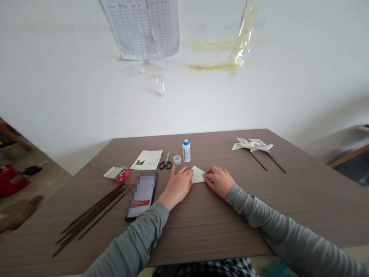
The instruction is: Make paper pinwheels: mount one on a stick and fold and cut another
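A small folded piece of white printed paper lies on the brown table between my hands. My left hand rests flat on the table, its fingertips pressing the paper's left edge. From the other side, my right hand presses the paper's right edge with bent fingers. Both arms wear grey sleeves. Part of the paper is hidden under my fingers.
Behind the paper stand a small white bottle with a blue cap, a loose clear cap and scissors. A printed sheet, a red-and-white box, a phone and several dark sticks lie left. Two paper pinwheels lie far right.
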`<state>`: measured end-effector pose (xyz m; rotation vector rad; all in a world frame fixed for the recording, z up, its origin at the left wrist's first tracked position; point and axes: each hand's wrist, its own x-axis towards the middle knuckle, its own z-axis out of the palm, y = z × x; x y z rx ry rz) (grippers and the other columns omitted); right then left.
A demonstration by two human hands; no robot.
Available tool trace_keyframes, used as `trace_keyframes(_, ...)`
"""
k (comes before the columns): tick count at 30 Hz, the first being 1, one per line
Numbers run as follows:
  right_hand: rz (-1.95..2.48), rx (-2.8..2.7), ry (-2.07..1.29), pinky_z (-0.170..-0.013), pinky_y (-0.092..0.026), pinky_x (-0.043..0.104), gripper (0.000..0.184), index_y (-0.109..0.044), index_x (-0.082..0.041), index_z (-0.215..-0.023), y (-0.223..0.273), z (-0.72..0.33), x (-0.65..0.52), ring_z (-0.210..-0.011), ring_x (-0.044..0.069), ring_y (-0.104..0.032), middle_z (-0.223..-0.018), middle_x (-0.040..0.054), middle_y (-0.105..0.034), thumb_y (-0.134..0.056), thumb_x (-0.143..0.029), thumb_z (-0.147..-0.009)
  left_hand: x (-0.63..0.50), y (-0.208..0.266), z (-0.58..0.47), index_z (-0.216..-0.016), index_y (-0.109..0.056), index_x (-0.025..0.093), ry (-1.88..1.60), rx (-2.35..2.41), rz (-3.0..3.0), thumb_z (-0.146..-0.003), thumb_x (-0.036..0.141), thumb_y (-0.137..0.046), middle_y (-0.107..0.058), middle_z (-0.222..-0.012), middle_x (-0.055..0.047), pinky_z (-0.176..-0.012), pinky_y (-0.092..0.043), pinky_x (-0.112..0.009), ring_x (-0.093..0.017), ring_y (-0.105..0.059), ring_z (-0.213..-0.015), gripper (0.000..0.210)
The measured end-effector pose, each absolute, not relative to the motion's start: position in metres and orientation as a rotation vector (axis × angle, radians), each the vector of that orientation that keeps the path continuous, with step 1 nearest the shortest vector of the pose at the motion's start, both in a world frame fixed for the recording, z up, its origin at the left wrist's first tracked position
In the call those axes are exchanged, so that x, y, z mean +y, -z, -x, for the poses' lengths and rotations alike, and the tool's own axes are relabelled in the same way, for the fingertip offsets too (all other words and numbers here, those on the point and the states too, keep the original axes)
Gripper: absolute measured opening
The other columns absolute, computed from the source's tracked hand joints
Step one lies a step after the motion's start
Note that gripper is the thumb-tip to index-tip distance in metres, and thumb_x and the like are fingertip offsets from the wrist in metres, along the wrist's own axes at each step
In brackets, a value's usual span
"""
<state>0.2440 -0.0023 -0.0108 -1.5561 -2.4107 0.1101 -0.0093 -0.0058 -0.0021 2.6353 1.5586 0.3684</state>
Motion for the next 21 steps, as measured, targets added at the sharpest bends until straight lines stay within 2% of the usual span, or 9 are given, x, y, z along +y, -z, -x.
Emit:
trace_keyframes(3, 1.541, -2.411, -0.084, -0.117, -0.066, 0.050, 0.034, -0.104, -0.034, -0.135, 0.0123, -0.2443, -0.0020, -0.134, 0.036, -0.084, -0.141, 0.0151, -0.092, -0.073, -0.025, -0.127, -0.0036, -0.0028, 0.0056, -0.160, -0.089, 0.025, -0.354, 1.582, -2.575, -0.125, 0.015, -0.061, -0.089, -0.171, -0.018, -0.158, -0.040, -0.083, -0.041, -0.075, -0.173, 0.046)
trace_keyframes(7, 1.534, -2.400, -0.070, -0.113, -0.065, 0.047, 0.031, -0.104, -0.035, -0.134, 0.0122, -0.2434, -0.0023, -0.131, 0.035, -0.083, -0.138, 0.0140, -0.092, -0.075, -0.027, -0.127, -0.0021, -0.0070, 0.0041, -0.165, -0.090, 0.033, -0.321, 1.601, -2.517, -0.127, 0.025, -0.066, -0.086, -0.177, -0.015, -0.154, -0.043, -0.090, -0.044, -0.074, -0.171, 0.046)
trace_keyframes(12, 1.581, -2.412, -0.084, -0.115, -0.065, 0.046, 0.031, -0.104, -0.035, -0.138, 0.0076, -0.2418, -0.0042, -0.135, 0.034, -0.084, -0.141, 0.0141, -0.092, -0.076, -0.026, -0.127, -0.0019, -0.0054, 0.0067, -0.170, -0.089, 0.040, -0.290, 1.628, -2.499, -0.127, 0.026, -0.068, -0.082, -0.185, -0.010, -0.155, -0.038, -0.094, -0.046, -0.062, -0.183, 0.049)
trace_keyframes(17, 1.585, -2.387, -0.116, -0.114, -0.065, 0.045, 0.029, -0.104, -0.034, -0.135, 0.0060, -0.2417, -0.0050, -0.134, 0.034, -0.084, -0.141, 0.0139, -0.092, -0.077, -0.027, -0.126, -0.0039, -0.0049, 0.0069, -0.173, -0.086, 0.038, -0.276, 1.617, -2.481, -0.129, 0.029, -0.065, -0.076, -0.192, -0.009, -0.155, -0.032, -0.098, -0.049, -0.058, -0.187, 0.050)
trace_keyframes(21, 1.583, -2.338, -0.171, -0.114, -0.065, 0.048, 0.027, -0.104, -0.031, -0.129, 0.0089, -0.2407, -0.0026, -0.133, 0.036, -0.082, -0.137, 0.0152, -0.090, -0.077, -0.031, -0.125, -0.0036, -0.0039, 0.0076, -0.172, -0.087, 0.039, -0.300, 1.622, -2.483, -0.129, 0.032, -0.069, -0.078, -0.190, -0.009, -0.156, -0.032, -0.095, -0.049, -0.061, -0.185, 0.047)
